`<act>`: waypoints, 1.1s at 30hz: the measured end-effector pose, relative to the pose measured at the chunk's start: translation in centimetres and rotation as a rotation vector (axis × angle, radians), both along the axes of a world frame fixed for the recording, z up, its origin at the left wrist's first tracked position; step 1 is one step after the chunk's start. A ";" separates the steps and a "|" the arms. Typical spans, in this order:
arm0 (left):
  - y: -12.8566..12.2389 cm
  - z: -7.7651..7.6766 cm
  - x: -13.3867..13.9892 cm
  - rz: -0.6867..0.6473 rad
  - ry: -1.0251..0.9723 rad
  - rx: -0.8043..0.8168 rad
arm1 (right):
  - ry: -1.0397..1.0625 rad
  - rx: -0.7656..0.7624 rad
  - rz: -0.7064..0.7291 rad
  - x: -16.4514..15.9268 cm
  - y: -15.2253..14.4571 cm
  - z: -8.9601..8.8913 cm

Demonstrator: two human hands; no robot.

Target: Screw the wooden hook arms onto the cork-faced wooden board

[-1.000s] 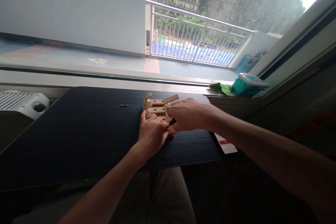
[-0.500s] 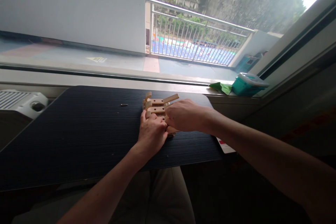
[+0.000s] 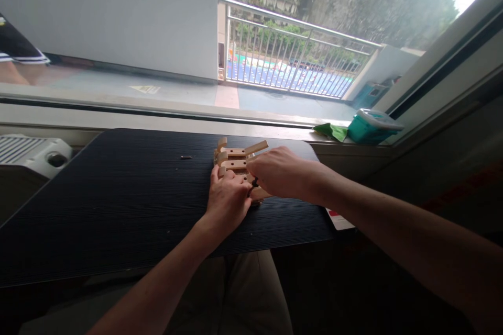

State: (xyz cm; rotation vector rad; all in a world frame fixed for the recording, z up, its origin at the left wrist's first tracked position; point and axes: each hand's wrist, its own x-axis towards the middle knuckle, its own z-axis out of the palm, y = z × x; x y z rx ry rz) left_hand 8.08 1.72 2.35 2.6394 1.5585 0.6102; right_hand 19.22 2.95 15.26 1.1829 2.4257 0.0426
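Observation:
A light wooden assembly [image 3: 236,152] of slats with round holes and curved end pieces lies near the far edge of the dark table. My left hand [image 3: 229,193] is closed on its near side, fingers wrapped over the wood. My right hand [image 3: 281,171] is a closed fist over the right part of the assembly, hiding much of it. A small dark piece [image 3: 254,182] shows between the two hands, under my right fingers; its kind is unclear. One wooden piece [image 3: 257,147] slants up and right behind my right hand. Left of the assembly lies a screw [image 3: 186,157].
The dark table [image 3: 118,209] stands against a window sill. On the sill are a teal box [image 3: 375,125] with a clear lid and a green cloth-like item [image 3: 330,131]. A white card-like thing [image 3: 340,220] is under my right forearm. At left stands a white appliance [image 3: 33,154].
My right hand has shifted slightly, and the dark piece between the hands now shows more. Outside the window, part of a person has appeared at the far left. The left hand stays put.

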 end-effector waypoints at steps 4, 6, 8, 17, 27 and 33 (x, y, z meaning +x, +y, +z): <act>-0.1 0.0 0.0 0.008 0.002 0.019 | 0.051 -0.002 -0.033 0.1 0.2 -0.8; -0.1 0.0 0.0 0.012 -0.007 0.015 | 0.048 0.011 -0.066 0.1 0.1 -0.9; -0.1 0.1 0.0 0.001 -0.019 0.000 | 0.031 0.032 -0.080 0.1 -0.1 -0.7; -0.2 0.5 -0.1 -0.010 -0.004 0.005 | 0.043 -0.010 0.005 0.1 0.0 0.1; -0.1 0.1 -0.1 -0.003 -0.011 0.006 | 0.034 -0.032 -0.045 1.2 0.3 -1.4; -0.1 0.2 -0.2 -0.014 -0.006 0.011 | 0.014 -0.042 -0.013 0.1 -0.2 0.3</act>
